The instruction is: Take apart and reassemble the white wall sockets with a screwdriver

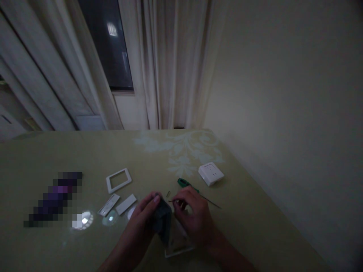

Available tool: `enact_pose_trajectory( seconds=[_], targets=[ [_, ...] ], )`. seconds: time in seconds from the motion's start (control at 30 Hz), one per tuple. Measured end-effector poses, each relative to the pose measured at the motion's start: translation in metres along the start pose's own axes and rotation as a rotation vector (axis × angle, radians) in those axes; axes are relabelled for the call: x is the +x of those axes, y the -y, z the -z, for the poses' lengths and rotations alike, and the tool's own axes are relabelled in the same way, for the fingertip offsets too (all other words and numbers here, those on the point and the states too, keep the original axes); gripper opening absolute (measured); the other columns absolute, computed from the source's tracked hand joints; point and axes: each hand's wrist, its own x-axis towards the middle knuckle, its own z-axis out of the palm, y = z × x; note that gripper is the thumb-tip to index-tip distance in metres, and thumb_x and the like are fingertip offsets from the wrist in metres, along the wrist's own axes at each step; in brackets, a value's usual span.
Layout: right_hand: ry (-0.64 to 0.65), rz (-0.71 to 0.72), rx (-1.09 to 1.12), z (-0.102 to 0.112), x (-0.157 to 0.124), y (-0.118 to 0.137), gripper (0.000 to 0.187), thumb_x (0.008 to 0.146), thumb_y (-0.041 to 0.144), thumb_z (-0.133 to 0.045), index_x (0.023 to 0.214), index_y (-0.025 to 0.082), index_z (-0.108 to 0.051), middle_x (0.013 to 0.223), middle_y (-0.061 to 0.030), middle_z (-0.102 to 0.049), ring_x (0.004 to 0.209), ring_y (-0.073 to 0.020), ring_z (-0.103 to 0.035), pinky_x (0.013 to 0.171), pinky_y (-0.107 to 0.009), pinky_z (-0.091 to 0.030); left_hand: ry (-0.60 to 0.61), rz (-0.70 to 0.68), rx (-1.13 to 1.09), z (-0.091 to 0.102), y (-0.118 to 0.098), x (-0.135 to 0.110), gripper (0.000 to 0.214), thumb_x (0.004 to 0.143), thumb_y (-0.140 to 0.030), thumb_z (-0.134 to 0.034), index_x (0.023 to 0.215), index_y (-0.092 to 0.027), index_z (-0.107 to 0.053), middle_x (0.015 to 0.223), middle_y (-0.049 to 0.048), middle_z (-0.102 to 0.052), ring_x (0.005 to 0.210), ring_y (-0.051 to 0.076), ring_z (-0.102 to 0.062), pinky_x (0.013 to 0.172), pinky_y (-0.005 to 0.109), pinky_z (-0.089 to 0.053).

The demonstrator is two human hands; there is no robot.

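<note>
My left hand (146, 213) is closed around a dark blue-grey block (162, 219) that looks like the body of a wall switch, tilted on edge. Beside its right face, my right hand (193, 211) pinches a thin, short piece like a screw (171, 200), pointing toward the block. Whether its tip touches the block I cannot tell. A small metal screw (168, 194) lies on the table just beyond the fingers. Under both hands sits a white square mounting box (180, 251), partly covered. Behind my right hand rests a screwdriver with a green handle (185, 183).
A white wall socket (212, 173) stands at the right. On the left lie a white rectangular frame (108, 186) and two white strips, one (109, 204) nearer the left, the other (126, 204) beside it. Farther left is a pixelated dark object (55, 199). Curtains and wall border the table.
</note>
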Motion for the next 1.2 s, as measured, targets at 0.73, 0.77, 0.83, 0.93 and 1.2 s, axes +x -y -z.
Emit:
enact_pose_trajectory(
  seconds=[0.73,0.77,0.83,0.93,1.2],
  targets=[
    [0.343,-0.375,0.659,0.031,0.006,0.001,0.058,0.088,0.060,-0.084,0.133,0.024,-0.075,0.103,-0.0057,-0.079,0.085,-0.0197,-0.074,0.073,-0.029,-0.058,0.274,-1.122,0.947,0.016,-0.001,-0.018,0.052,0.070,-0.013,-0.097,0.113,-0.039,-0.084,0.126,0.0120,-0.071,0.120,0.038,-0.066,0.106,0.048,-0.057],
    [0.340,-0.400,0.713,0.034,0.004,0.003,0.057,0.086,0.056,-0.087,0.132,0.025,-0.076,0.102,-0.0050,-0.079,0.082,-0.0180,-0.072,0.069,-0.027,-0.056,0.303,-1.086,0.965,0.015,-0.003,-0.019,0.064,0.070,-0.015,-0.097,0.126,-0.041,-0.081,0.138,0.0127,-0.068,0.129,0.040,-0.063,0.109,0.050,-0.056],
    [0.310,-0.424,0.726,0.041,0.001,0.003,0.050,0.086,0.052,-0.088,0.128,0.027,-0.078,0.098,-0.0031,-0.078,0.075,-0.0150,-0.069,0.063,-0.023,-0.052,0.400,-0.935,0.998,0.011,-0.010,-0.024,0.082,0.074,-0.019,-0.096,0.147,-0.044,-0.068,0.162,0.0125,-0.055,0.146,0.044,-0.053,0.117,0.054,-0.052],
    [0.298,-0.434,0.662,0.051,-0.001,-0.006,0.044,0.089,0.052,-0.085,0.127,0.029,-0.080,0.098,-0.0026,-0.079,0.075,-0.0150,-0.068,0.063,-0.024,-0.052,0.541,-0.673,1.050,0.005,-0.021,-0.030,0.085,0.083,-0.026,-0.092,0.158,-0.046,-0.056,0.176,0.0093,-0.039,0.157,0.043,-0.043,0.125,0.057,-0.045],
    [0.338,-0.477,0.478,0.043,-0.005,-0.029,0.037,0.089,0.053,-0.084,0.111,0.024,-0.086,0.101,-0.0058,-0.084,0.091,-0.0239,-0.076,0.083,-0.038,-0.059,0.501,-0.622,1.149,0.032,-0.011,-0.013,0.086,0.085,-0.035,-0.093,0.159,-0.048,-0.052,0.161,0.0109,-0.059,0.148,0.040,-0.055,0.124,0.062,-0.045]
  ],
)
